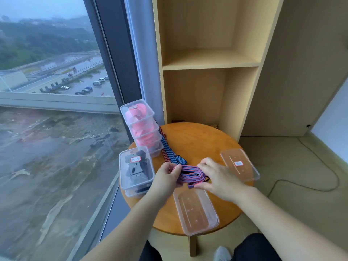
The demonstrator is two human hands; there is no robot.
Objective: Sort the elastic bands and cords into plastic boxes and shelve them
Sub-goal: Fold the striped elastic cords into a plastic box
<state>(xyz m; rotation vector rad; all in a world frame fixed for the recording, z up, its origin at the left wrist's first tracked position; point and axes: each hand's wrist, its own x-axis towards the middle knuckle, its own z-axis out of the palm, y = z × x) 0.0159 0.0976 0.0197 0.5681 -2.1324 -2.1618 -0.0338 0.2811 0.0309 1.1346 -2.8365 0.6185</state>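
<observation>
Folding step: left hand point(165, 176) pinches one end of the striped band point(190, 174), right hand point(218, 176) grips the other, over the round table point(197, 140); the tail trails beside the stacked boxes point(143, 129); next, probably, gathering it into the empty box point(195, 211).

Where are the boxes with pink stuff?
In the head view, the pink-filled boxes stand stacked at the back left of the round table, behind the box of black bands.
</observation>
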